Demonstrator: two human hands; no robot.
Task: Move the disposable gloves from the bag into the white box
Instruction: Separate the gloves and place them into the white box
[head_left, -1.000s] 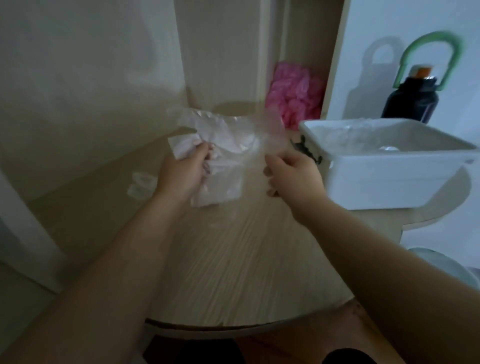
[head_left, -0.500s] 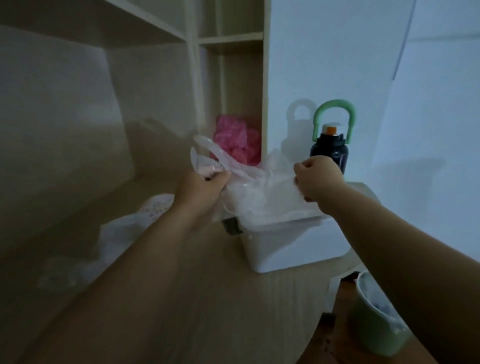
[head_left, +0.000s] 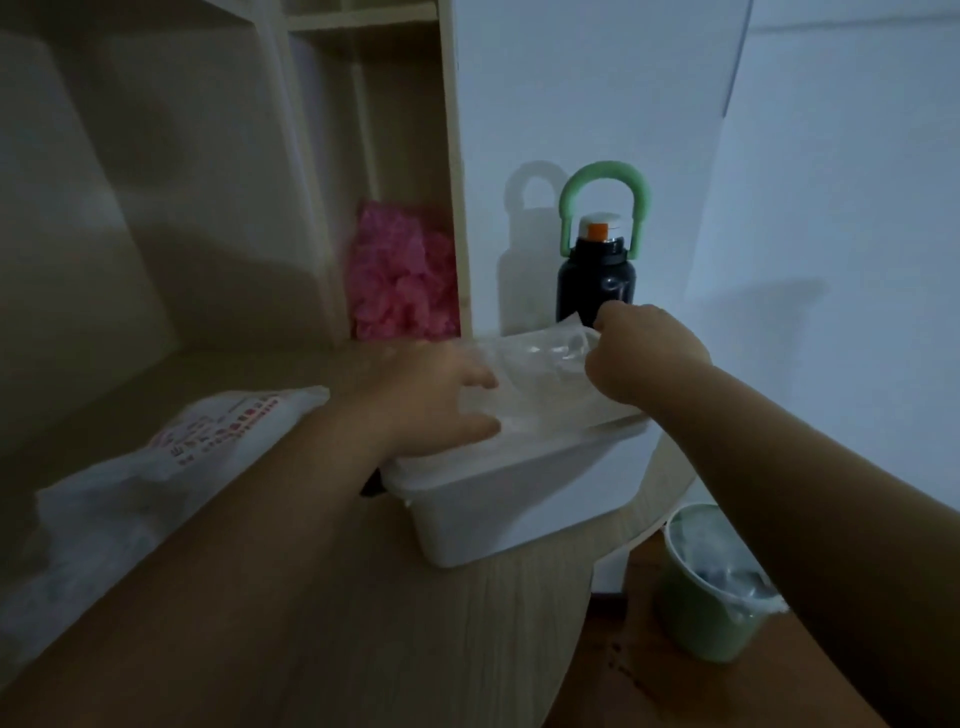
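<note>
Clear plastic gloves (head_left: 540, 384), lifted above the table half a second ago, now lie across the white box (head_left: 519, 499), my left hand (head_left: 441, 405) pressing flat, right hand (head_left: 644, 358) clenched on them, so placing seems nearly finished.

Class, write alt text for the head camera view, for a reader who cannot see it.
Two bare hands press thin clear plastic gloves into a white rectangular plastic box on a pale wooden table: the left hand lies flat on them, the right hand pinches their far edge. A white printed plastic bag lies to the left.
</note>
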